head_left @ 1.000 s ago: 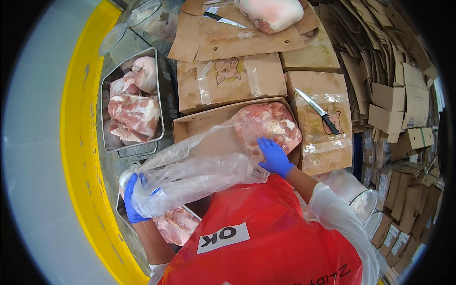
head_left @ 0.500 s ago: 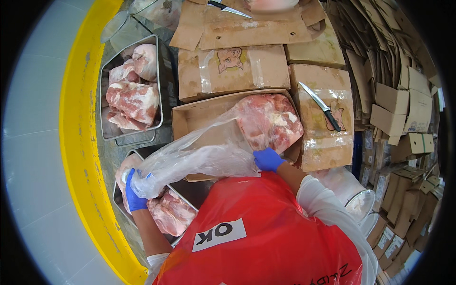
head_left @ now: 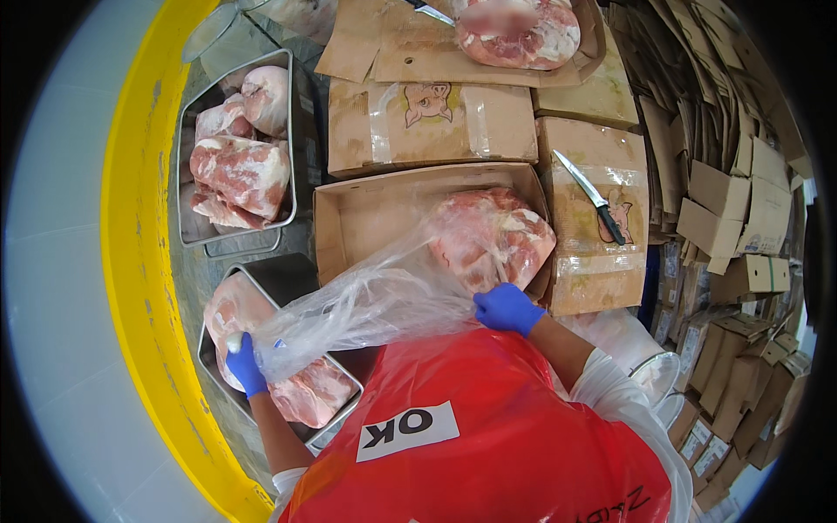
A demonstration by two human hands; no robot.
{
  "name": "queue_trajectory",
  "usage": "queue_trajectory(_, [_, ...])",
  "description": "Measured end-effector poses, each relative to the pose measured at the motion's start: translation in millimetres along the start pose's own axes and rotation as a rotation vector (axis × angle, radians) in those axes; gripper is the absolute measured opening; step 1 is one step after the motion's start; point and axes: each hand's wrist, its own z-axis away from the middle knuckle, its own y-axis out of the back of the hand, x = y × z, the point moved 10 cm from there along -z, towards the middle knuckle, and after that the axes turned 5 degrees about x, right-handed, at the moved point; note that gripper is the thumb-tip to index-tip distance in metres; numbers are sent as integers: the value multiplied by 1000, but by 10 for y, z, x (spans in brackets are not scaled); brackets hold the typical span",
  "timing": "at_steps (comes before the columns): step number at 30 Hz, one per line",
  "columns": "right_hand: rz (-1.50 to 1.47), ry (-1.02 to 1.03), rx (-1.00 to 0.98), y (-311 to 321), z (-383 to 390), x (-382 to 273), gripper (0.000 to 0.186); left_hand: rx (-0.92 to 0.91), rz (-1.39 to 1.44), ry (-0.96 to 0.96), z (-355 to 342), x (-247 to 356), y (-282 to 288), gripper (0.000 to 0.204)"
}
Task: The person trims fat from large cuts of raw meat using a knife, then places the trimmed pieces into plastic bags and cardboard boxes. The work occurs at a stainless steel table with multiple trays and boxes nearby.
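One carton (head_left: 370, 209) (room leftward), meat (head_left: 527, 237) at right edge

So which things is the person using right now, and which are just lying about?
Being used:
clear, crinkled plastic film, gripped by the blue-gloved left hand and blue-gloved right hand
big pinkish-red meat piece, partly under it
open brown cardboard box

Just lying about, it seems:
rightmost black-handled steel knife
brown flattened cardboard stack

Meat-cutting or packing room: pink-and-white raw meat joint (head_left: 521, 231) at right edge of open brown cardboard carton (head_left: 366, 200); more joints (head_left: 244, 170) in rectangular grey metal tubs (head_left: 304, 139); black-handled steel knife (head_left: 592, 199); flattened brown boxes (head_left: 689, 122) stacked nearby.
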Motion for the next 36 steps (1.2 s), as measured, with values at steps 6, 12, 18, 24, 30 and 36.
queue_trajectory(6, [-71,-120,3,352,156,-192,20,15,-383,-445,256,591,-403,45])
queue_trajectory(12, [-170,-107,21,195,393,-44,21,-365,-162,-782,1159,1699,-2020,55])
queue_trajectory(18, [-110,-101,41,121,650,228,24,-1049,-358,-1395,3356,2121,-4052,38])
queue_trajectory(24, [-137,-83,57,-32,712,169,20,-1205,-430,-1562,4143,2001,-4678,30])
queue_trajectory(30, [-174,-51,165,10,736,243,23,-1206,-372,-1347,3958,2059,-4652,28])
queue_trajectory(36, [-174,-102,77,34,752,302,27,-890,-225,-1298,3506,2389,-4942,28])
